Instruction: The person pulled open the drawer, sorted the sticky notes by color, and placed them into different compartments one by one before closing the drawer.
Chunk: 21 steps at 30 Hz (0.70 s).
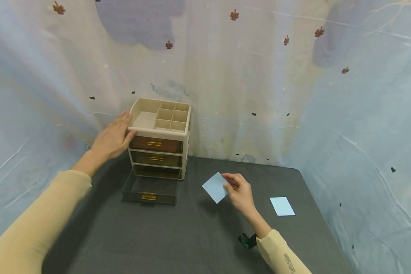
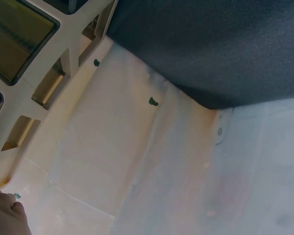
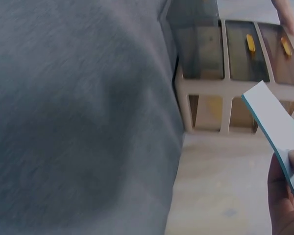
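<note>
In the head view a cream desktop drawer organizer [image 1: 186,152] stands at the back left. Its bottom drawer [image 1: 133,196], see-through and dark with a gold handle, is pulled out; the two above are closed. My left hand [image 1: 111,137] rests against the organizer's upper left side, fingers extended along it and thumb at the front top edge. To the right of the open drawer, my right hand [image 1: 239,192] pinches a light-blue sticky note pad [image 1: 215,187] by one corner, above the table. In the right wrist view the pad [image 3: 274,117] shows a thin blue edge.
A second light-blue sticky note pad [image 1: 282,206] lies on the dark table cloth [image 1: 178,243] at the right. Divided compartments [image 1: 172,114] form the organizer's top. A patterned curtain [image 1: 226,76] hangs behind and around the table. A dark band [image 1: 247,241] sits at the right wrist.
</note>
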{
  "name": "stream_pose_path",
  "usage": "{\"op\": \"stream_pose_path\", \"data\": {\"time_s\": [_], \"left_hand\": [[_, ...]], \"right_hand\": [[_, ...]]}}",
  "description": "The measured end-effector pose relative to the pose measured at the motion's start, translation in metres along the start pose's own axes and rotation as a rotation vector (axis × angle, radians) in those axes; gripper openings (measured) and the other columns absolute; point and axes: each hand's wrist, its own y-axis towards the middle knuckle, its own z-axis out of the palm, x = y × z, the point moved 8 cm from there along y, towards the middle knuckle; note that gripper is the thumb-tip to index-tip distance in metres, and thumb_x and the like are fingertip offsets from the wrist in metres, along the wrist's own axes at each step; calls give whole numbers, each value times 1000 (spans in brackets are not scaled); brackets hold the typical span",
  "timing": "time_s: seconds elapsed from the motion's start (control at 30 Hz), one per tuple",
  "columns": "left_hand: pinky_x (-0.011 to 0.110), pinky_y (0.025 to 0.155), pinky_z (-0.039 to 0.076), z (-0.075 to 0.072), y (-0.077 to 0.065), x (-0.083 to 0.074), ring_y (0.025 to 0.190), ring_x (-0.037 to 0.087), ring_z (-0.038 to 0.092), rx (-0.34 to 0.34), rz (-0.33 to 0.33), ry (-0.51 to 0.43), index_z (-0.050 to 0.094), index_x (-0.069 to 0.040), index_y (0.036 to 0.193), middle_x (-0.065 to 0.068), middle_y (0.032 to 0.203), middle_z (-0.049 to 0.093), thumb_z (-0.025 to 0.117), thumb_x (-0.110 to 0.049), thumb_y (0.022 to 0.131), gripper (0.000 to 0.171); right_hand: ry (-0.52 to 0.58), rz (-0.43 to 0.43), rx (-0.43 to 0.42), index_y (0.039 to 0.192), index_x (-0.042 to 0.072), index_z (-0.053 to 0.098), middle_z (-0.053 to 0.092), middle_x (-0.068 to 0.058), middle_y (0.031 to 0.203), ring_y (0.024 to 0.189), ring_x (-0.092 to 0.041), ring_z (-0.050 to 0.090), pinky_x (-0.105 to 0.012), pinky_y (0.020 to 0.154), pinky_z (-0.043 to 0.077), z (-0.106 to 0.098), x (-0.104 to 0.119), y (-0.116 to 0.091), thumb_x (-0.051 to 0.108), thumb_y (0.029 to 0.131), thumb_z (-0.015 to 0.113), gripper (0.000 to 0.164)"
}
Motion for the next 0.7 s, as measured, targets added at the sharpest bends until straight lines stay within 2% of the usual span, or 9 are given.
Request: {"op": "stream_pose_path", "data": {"time_s": [0.13,0.37,0.7], "left_hand": [[57,129,14,-1,-1,0,158,42,13,-3,-3,2,8,-2,167,20,173,8,26,-50,113,74],[58,128,15,-2,-2,-2,159,41,12,0,0,-6,10,0,166,19,174,7,26,-50,113,74],[57,129,14,-1,-2,-1,159,41,12,3,-10,-4,9,-2,167,16,174,4,26,-50,113,75]], "right_hand": [[0,-39,24,121,10,76,67,-8,114,105,-31,69,-32,79,62,17,12,6,-7,94,71,32],[11,-136,71,120,6,76,67,-11,112,101,-31,69,-31,74,61,45,33,16,-10,92,72,32],[-8,-161,157,121,9,75,67,-9,114,100,-25,69,-29,74,59,84,50,28,-8,93,72,33]]}}
